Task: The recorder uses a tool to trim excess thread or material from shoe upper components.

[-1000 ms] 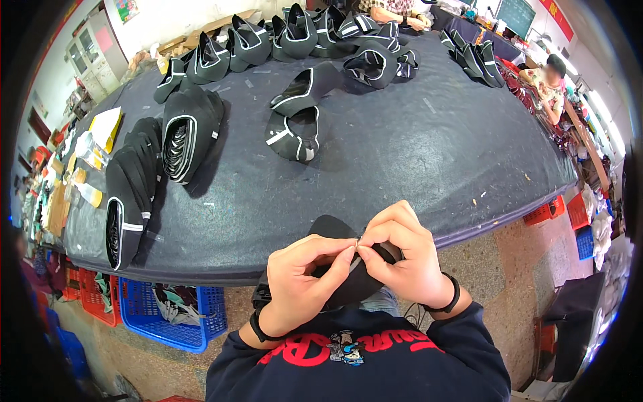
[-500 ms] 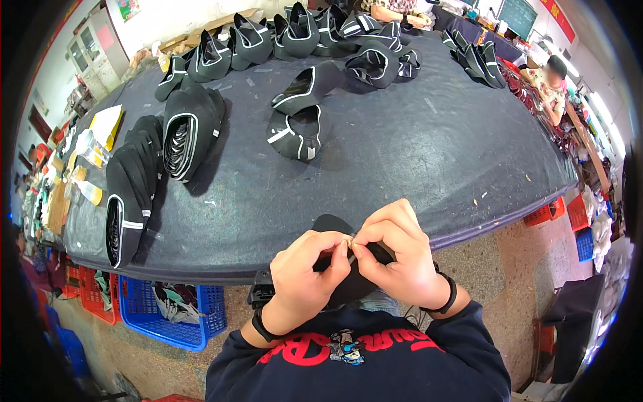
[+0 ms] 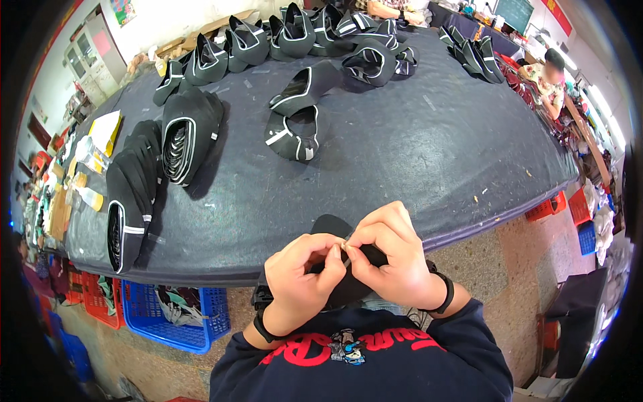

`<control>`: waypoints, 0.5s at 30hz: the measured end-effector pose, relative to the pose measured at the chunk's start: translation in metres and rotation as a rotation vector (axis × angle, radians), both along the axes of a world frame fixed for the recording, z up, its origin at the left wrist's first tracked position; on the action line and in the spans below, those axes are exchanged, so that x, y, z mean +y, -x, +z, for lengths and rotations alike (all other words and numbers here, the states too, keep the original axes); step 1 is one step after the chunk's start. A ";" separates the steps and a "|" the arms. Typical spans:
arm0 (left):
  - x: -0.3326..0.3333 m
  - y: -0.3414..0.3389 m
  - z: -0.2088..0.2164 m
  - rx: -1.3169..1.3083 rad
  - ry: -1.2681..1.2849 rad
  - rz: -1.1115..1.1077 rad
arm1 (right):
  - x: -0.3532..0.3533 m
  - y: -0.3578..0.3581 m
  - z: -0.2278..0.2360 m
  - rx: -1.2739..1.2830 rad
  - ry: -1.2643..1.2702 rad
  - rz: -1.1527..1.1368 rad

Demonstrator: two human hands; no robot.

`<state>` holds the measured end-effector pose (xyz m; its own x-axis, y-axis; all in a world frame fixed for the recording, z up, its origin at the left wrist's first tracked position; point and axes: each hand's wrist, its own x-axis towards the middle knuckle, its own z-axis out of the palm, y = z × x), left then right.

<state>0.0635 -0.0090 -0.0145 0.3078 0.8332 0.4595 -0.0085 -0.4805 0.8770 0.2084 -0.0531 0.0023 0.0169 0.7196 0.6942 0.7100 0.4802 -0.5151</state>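
Note:
Just off the table's near edge, my left hand and my right hand meet, thumbs and forefingers pinched together. Between the fingertips is a small pale bit, apparently the light edging of a black shoe upper. Most of that upper is hidden behind my hands; its rounded dark end shows beyond them. Farther up the table lie two loose black uppers with white edging, one resting against the other.
Nested stacks of black uppers lie left on the dark-covered table. More uppers line the far edge. Bottles stand at left. A blue basket sits below. Another person sits at far right.
Both hands have shifted slightly left, still pinched together at the same small spot. The view has moved a little; the uppers on the table lie as before.

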 end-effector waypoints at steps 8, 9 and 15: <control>0.007 0.019 0.012 -0.239 0.595 -0.572 | 0.002 -0.006 -0.005 -0.100 -0.142 0.004; 0.007 0.020 0.016 -0.237 0.639 -0.578 | 0.003 -0.008 -0.006 -0.136 -0.213 0.009; 0.008 0.022 0.019 -0.270 0.723 -0.618 | 0.003 -0.017 -0.008 -0.302 -0.420 0.066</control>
<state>0.0419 -0.0006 0.0040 0.7431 0.6688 0.0226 -0.3207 0.3262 0.8892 0.2257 -0.0503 -0.0060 -0.2647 0.3707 0.8902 0.7586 0.6499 -0.0451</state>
